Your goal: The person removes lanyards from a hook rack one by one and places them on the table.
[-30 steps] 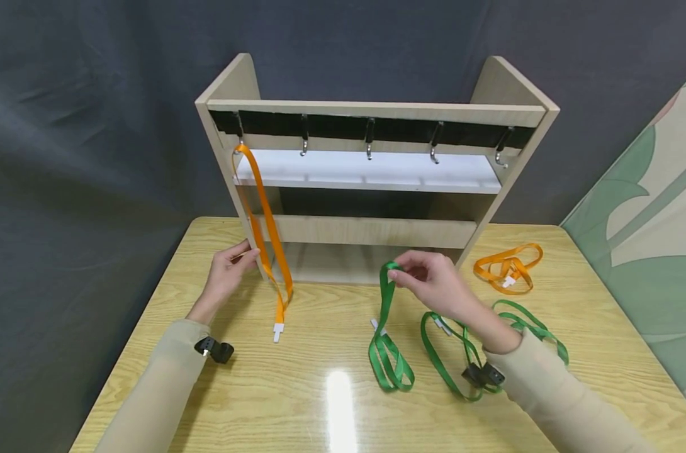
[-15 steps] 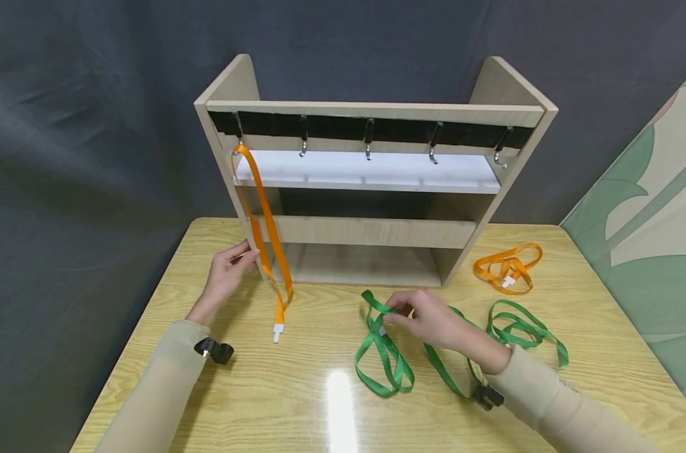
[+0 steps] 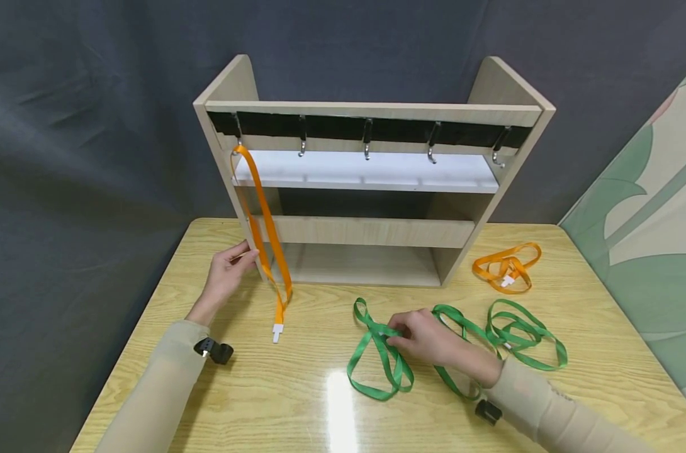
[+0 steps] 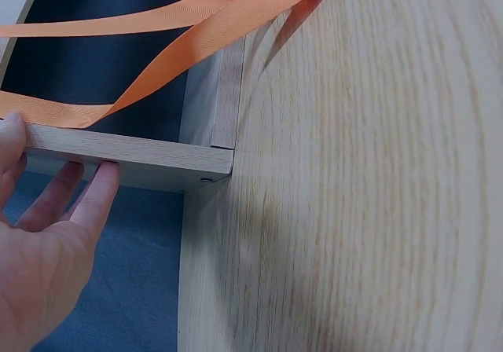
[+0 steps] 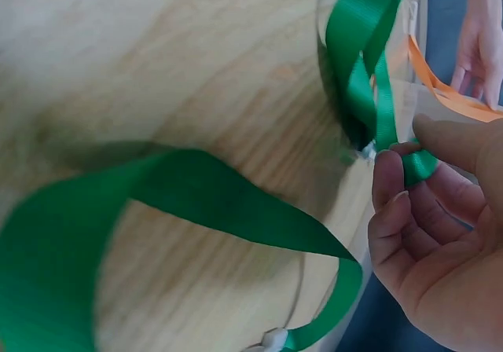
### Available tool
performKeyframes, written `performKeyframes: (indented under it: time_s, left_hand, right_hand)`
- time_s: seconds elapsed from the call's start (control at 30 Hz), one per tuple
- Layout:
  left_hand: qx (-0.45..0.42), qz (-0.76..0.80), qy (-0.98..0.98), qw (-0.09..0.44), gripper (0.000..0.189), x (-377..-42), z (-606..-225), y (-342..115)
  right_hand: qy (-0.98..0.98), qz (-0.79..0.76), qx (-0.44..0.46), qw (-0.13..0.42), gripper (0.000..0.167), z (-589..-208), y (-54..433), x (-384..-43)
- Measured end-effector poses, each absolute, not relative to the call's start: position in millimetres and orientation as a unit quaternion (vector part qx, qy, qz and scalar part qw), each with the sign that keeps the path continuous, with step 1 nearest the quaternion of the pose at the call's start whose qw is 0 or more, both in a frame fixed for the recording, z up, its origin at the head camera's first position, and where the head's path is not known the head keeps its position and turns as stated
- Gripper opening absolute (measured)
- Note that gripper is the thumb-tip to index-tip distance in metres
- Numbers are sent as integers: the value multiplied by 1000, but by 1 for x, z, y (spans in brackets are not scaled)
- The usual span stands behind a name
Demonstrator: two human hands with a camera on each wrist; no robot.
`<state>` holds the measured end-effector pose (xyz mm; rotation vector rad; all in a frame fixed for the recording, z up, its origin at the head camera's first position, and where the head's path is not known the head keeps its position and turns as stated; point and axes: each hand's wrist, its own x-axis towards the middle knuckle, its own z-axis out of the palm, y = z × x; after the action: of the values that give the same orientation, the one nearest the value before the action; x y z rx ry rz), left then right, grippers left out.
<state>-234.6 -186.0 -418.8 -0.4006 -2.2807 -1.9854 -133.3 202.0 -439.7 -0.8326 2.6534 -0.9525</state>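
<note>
My left hand (image 3: 225,277) grips the left side panel of a wooden shelf unit (image 3: 365,230) low down, near the table. In the left wrist view its thumb lies on one face of the panel (image 4: 141,149) and its fingers on the other. An orange lanyard (image 3: 269,220) hangs beside it from the leftmost hook, its white clip (image 3: 277,332) at the bottom. My right hand (image 3: 428,340) pinches a green lanyard (image 5: 419,166) between thumb and fingers, low over the table in front of the unit. The rest of that lanyard lies in loops to the left.
A second green lanyard (image 3: 446,308) lies partly under my right forearm, a third (image 3: 561,352) farther right. Behind them is a coiled orange lanyard (image 3: 530,284). Several metal hooks (image 3: 367,148) line the unit's black strip. A dark curtain (image 3: 365,50) hangs behind.
My right hand has come down and toward me with the green lanyard, whose raised end now lies lower, by the table. The left hand keeps its place on the panel.
</note>
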Motion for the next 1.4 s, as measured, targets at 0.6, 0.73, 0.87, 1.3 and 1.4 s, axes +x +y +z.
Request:
performKeyframes:
  time_s: [0.6,0.73,0.87,1.3,1.4]
  left_hand:
    - [-125,-648,-750,44,39,-235,-419,-186]
    - [-126,-651,-748,43,39,-235,-419,-186]
    - [-131,-655,-743,41,39,-235,-419,-187]
    - [-137,-655,-742,45,38,-236,-421,-187]
    - [-135,-653,-744,47,38,-236,-420,-187]
  right_hand:
    - [898,-320,-281,109,6,-439,201,-135]
    - [900,-319,-279,98,7,-422,192,-142]
    - [895,-323,-299,70,12,-397,177,-153]
    - [863,-368,-337,-80,21,-317,105,-190]
    - [843,-384,-352,-132,21,-305,87,-198]
